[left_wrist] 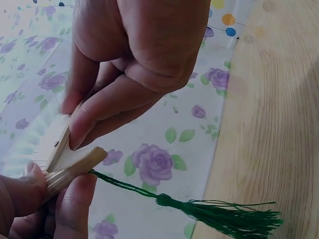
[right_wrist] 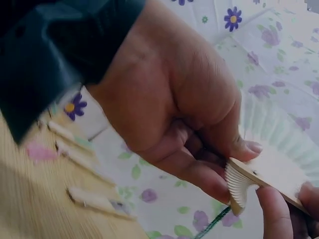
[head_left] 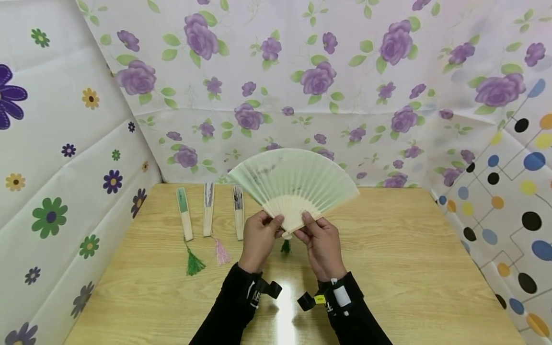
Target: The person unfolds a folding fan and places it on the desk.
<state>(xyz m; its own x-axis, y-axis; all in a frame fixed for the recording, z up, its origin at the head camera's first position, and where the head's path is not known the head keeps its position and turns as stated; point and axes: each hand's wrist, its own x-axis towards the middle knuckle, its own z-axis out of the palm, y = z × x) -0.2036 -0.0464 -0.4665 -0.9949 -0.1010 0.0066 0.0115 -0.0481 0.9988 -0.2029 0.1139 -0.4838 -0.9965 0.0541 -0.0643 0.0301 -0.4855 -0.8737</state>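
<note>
At the far left of the wooden counter [head_left: 388, 268], three closed folding fans lie side by side near the back wall: a fan with a green panel [head_left: 184, 213] trailing a green tassel [head_left: 194, 264], next a fan with a pink tassel [head_left: 209, 209], its pink tassel [head_left: 222, 253] spread on the wood, and then a third closed fan [head_left: 238, 212] just beside the person's left wrist. To the right of these, above the middle of the counter, the person holds a pale green paper fan [head_left: 293, 179] spread open in a wide arc, raised off the surface with its leaf toward the floral backdrop [head_left: 319, 76]. The left hand [head_left: 258, 237] pinches the left side of the bamboo ribs close to the pivot, thumb on the near side and fingers curled behind; the right wrist view shows those fingertips pressed against the stacked rib ends. The right hand [head_left: 321, 244] pinches the right side of the ribs in the same way, fingers bent round the outer guard stick, as the left wrist view shows from below. The two hands sit close together, almost touching at the pivot. A dark green tassel [head_left: 285, 246] hangs from the fan's base between the hands on a twisted green cord. Both forearms wear black sleeves [head_left: 233, 306] with strapped wrist devices. A dotted sheet [head_left: 513, 191] lines the right wall.
</note>
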